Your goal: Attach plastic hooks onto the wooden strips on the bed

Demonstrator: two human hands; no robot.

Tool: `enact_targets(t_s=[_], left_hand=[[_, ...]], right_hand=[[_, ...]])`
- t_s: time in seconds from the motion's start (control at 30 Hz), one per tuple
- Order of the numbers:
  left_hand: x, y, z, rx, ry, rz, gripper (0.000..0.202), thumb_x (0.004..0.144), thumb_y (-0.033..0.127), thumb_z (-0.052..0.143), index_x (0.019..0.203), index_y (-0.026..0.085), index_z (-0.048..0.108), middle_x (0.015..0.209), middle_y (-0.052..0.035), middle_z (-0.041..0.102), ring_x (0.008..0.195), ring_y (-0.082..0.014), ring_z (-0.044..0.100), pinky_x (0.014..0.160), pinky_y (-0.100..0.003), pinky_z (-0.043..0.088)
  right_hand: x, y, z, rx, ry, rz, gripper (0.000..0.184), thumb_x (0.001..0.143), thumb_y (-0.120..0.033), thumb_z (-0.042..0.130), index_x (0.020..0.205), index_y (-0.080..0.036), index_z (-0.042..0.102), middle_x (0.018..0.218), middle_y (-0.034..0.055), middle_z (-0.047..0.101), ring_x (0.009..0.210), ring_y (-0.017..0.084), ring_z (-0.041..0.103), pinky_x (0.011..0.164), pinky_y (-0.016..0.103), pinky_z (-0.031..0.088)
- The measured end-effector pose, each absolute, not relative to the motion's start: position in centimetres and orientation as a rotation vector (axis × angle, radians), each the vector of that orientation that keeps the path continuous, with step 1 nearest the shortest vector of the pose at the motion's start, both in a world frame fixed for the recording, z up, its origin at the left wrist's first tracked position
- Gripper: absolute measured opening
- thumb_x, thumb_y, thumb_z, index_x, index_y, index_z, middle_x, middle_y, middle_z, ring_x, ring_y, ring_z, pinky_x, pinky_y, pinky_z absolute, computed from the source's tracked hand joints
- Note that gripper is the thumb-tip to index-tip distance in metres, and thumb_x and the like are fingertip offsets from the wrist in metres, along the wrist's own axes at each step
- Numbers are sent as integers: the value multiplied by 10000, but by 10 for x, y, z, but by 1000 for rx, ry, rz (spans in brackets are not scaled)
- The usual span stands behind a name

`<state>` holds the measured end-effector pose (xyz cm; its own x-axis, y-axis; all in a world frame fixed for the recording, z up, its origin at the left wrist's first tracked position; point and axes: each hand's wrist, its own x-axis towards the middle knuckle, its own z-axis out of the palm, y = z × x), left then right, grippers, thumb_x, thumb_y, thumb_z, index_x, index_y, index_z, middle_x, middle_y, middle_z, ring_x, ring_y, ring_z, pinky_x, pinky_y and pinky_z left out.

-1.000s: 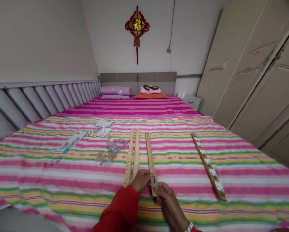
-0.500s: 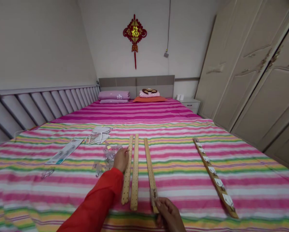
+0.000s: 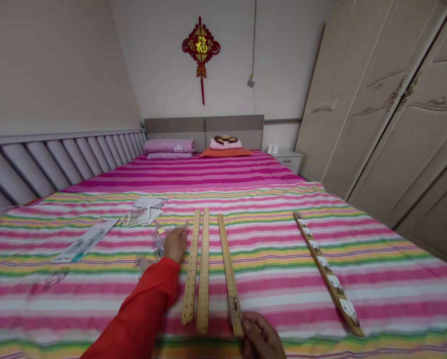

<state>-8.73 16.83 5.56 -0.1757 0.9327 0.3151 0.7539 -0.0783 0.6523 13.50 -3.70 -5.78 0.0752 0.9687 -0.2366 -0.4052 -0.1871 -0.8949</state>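
My left hand (image 3: 175,243), in a red sleeve, reaches forward over a pile of small clear plastic hooks (image 3: 158,238) on the striped bedsheet; its fingers are curled down on the pile and hidden. My right hand (image 3: 261,338) sits at the bottom edge, fingers pressed on the near end of a wooden strip (image 3: 227,271), where a small clear hook is fixed. Two more perforated wooden strips (image 3: 198,269) lie side by side just left of it.
A fourth wooden strip with several white hooks (image 3: 325,265) lies to the right. Packaging cards (image 3: 144,210) and a long blister pack (image 3: 83,241) lie at the left. Pillows (image 3: 169,146) sit at the headboard. A wardrobe (image 3: 391,104) fills the right side.
My left hand left the near end of the strip and went forward and left to the pile of clear hooks. My right hand stayed on the strip's end. The view dropped a little.
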Motion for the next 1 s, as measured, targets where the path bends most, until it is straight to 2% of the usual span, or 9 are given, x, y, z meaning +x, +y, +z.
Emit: enact_targets(t_s=[0.13, 0.23, 0.37, 0.47, 0.67, 0.8, 1.0], left_hand=[[-84, 133, 65, 1295, 1555, 1344, 241, 696, 235, 608, 889, 135, 712, 967, -82, 728, 921, -194, 650, 834, -307, 495], [-74, 96, 64, 899, 1282, 1363, 296, 611, 253, 713, 890, 155, 722, 843, -49, 735, 735, -149, 655, 684, -253, 523], [-53, 53, 56, 640, 1106, 1305, 242, 616, 171, 737, 858, 167, 728, 824, -54, 727, 641, -97, 628, 585, -180, 510], [-39, 33, 48, 568, 1102, 1262, 200, 611, 138, 742, 809, 161, 721, 836, -52, 726, 647, -86, 627, 600, -163, 509], [-17, 17, 27, 635, 1125, 1258, 320, 505, 216, 811, 796, 144, 697, 738, -23, 709, 680, -99, 624, 652, -186, 492], [-3, 12, 22, 818, 1095, 1251, 330, 513, 296, 797, 773, 135, 674, 687, -11, 691, 659, -110, 615, 654, -216, 478], [9, 17, 29, 1021, 1096, 1266, 310, 520, 325, 770, 690, 152, 576, 642, -13, 667, 648, -153, 638, 646, -265, 493]], right_hand=[[138, -39, -54, -1070, -676, 1438, 492, 608, -573, 746, 816, -136, 658, 539, -1, 615, 349, 62, 461, 380, 179, 283], [138, -40, -51, -1063, -654, 1422, 469, 613, -558, 752, 793, -136, 653, 554, -1, 618, 357, 58, 459, 380, 180, 290], [140, -42, -50, -1071, -645, 1416, 497, 579, -586, 753, 771, -140, 644, 536, -5, 609, 336, 62, 437, 351, 185, 279], [143, -44, -46, -1129, -634, 1367, 467, 583, -573, 750, 736, -146, 636, 510, -15, 589, 322, 62, 412, 332, 186, 258], [147, -37, -17, -1142, -697, 1160, 372, 616, -490, 754, 681, -144, 634, 496, -39, 549, 360, 47, 386, 354, 176, 256], [142, -21, 5, -1069, -808, 1237, 353, 650, -477, 730, 716, -141, 639, 524, -29, 576, 376, 65, 439, 362, 184, 310], [136, 3, 19, -1023, -790, 1290, 349, 601, -442, 763, 718, -138, 637, 451, -35, 574, 373, 77, 471, 388, 192, 356]])
